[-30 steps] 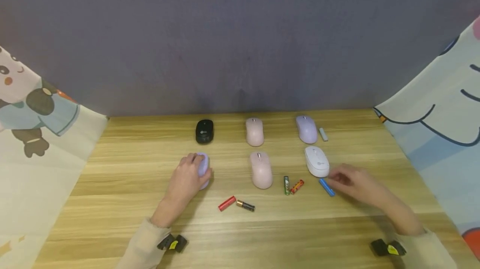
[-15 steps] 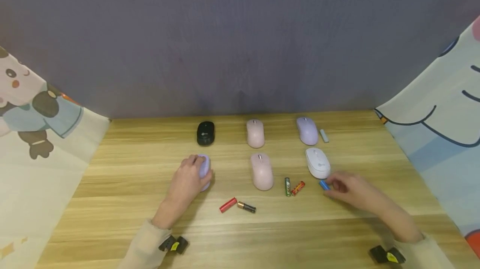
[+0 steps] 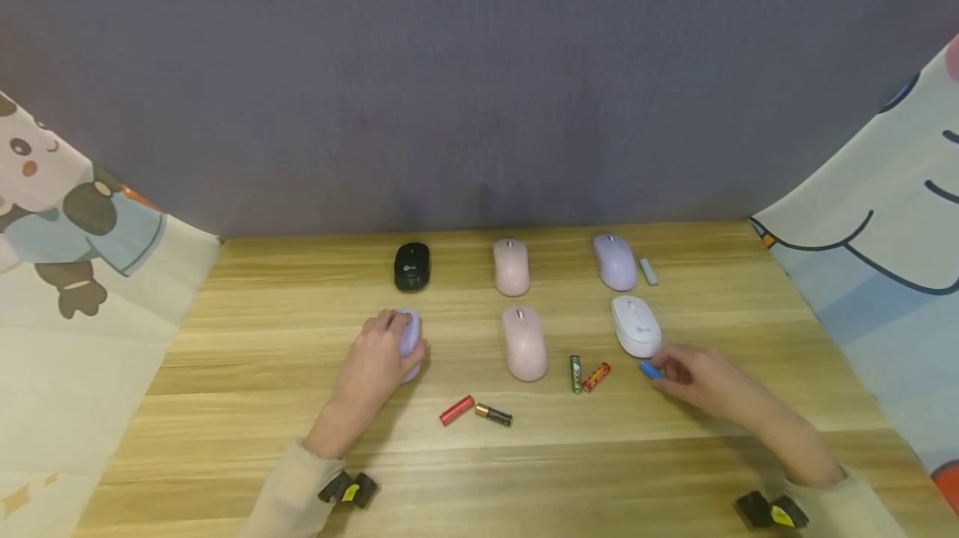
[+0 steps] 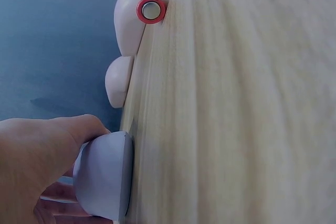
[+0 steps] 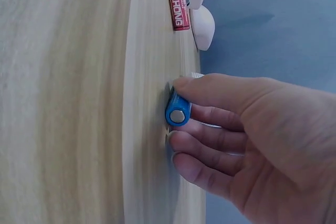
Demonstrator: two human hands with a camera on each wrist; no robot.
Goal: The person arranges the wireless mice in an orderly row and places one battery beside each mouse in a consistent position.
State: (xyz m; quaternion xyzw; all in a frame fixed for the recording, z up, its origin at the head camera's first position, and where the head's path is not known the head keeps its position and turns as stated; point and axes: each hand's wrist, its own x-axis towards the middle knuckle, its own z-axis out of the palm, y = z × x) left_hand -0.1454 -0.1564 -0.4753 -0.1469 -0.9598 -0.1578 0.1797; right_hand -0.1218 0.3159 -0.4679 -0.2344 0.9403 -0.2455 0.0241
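Note:
My left hand (image 3: 372, 366) grips a lilac computer mouse (image 3: 409, 333) that sits on the table; in the left wrist view the thumb and fingers lie along the sides of this mouse (image 4: 104, 176). At the right, my right hand (image 3: 700, 376) pinches a blue battery (image 3: 650, 370) between thumb and fingers, just below a white mouse (image 3: 637, 326). The right wrist view shows the flat end of the blue battery (image 5: 177, 115) facing the camera, low at the tabletop. Part of the battery is hidden by the fingers.
Along the back are a black mouse (image 3: 412, 266), a pink mouse (image 3: 512, 267), a lilac mouse (image 3: 616, 261) and a grey stick (image 3: 648, 271). Centrally lie another pink mouse (image 3: 524, 344), a green battery (image 3: 575, 374), a red-orange battery (image 3: 597, 376), a red battery (image 3: 457, 410) and a black-gold battery (image 3: 494, 415).
My right hand has closed its thumb and fingers on the blue battery, which lay uncovered beside the fingertips a second ago. The left hand stays on the lilac mouse.

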